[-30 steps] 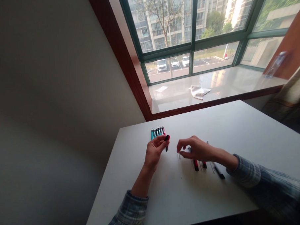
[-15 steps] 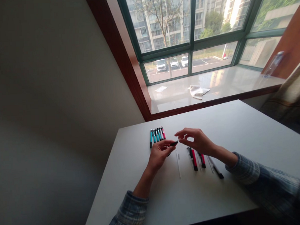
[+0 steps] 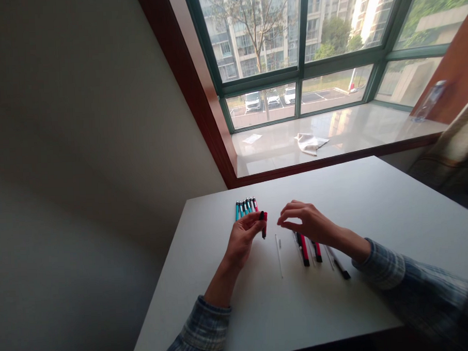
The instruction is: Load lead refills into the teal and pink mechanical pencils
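Observation:
My left hand (image 3: 240,241) pinches the red and black pen parts (image 3: 264,225), held upright between thumb and fingers above the table. To its right, my right hand (image 3: 303,217) hovers with thumb and index fingertips close together; anything between them is too small to make out. Below the hands, a thin white pen refill (image 3: 279,256) lies on the table beside a small spring-like piece (image 3: 280,243). Under my right hand are red pen barrels (image 3: 304,250) with black ends, more thin refills (image 3: 329,257) and a grey barrel with a black end (image 3: 342,269).
Several teal pens (image 3: 237,210) and a red one stand in a row behind my left hand on the white table (image 3: 325,311). A window sill (image 3: 272,155) beyond holds a white cloth (image 3: 311,143) and a clear bottle (image 3: 428,102). A wall (image 3: 102,176) rises on the left.
My left hand has turned the pen parts from lying sideways to upright, showing red beside the black. My right hand has drawn slightly away from them.

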